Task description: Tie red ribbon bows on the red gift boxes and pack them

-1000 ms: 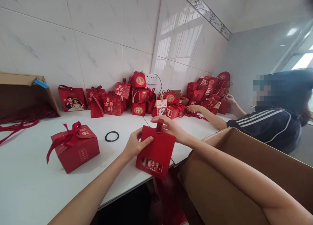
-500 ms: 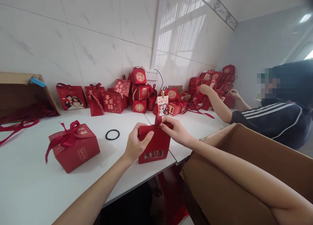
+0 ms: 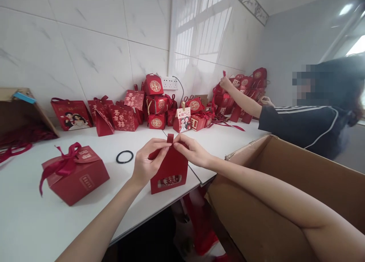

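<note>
A small red gift box [image 3: 170,173] with a window cut-out stands upright near the front edge of the white table [image 3: 34,224]. My left hand [image 3: 148,160] pinches its top flap from the left, fingers closed on it. My right hand [image 3: 190,149] pinches the same top from the right, beside the little handle tab. A larger red box with a ribbon bow [image 3: 73,173] sits to the left, untouched. A black ring [image 3: 124,156] lies flat behind my left hand.
Many red gift boxes and bags [image 3: 155,102] are piled along the tiled wall. An open cardboard carton [image 3: 288,201] stands at my right. Another carton [image 3: 19,114] with red ribbons lies far left. A person in a dark striped top [image 3: 308,125] reaches into the back right pile [image 3: 245,91].
The small red box came down from being tilted in the air to standing on the table. Both my hands moved to its top. The other person's arm lifted toward the pile.
</note>
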A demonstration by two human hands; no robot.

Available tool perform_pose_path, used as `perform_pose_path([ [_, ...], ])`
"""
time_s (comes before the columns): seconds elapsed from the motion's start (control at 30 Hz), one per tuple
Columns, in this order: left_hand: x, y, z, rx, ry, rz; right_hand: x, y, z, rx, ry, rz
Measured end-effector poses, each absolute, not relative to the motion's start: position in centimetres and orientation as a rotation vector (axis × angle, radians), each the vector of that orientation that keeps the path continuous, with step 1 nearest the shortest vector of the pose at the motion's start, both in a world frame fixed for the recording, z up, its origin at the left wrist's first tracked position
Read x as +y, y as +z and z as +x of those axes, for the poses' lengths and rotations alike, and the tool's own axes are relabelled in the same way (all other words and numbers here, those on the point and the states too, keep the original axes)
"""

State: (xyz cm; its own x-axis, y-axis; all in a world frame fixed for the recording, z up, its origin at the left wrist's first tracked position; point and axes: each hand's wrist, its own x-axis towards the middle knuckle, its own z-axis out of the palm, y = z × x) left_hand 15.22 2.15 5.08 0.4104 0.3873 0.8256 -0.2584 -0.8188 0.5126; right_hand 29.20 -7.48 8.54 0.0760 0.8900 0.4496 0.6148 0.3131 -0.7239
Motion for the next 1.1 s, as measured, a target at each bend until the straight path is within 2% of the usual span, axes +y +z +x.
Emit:
perform_pose_path([
  [0.9,2.2,5.2,15.0,0.271,1.314,2.066,-7.2,8.5,29.1,-1.625,0.331,-1.447],
  [1.0,2.8,4.5,15.2,0.235,1.226,1.854,-7.1,8.8,29.8,-1.528,0.399,-1.432],
  [1.1,3.8,3.6,15.5,0.097,1.157,1.645,-6.5,8.7,31.6,-1.181,0.524,-1.401],
])
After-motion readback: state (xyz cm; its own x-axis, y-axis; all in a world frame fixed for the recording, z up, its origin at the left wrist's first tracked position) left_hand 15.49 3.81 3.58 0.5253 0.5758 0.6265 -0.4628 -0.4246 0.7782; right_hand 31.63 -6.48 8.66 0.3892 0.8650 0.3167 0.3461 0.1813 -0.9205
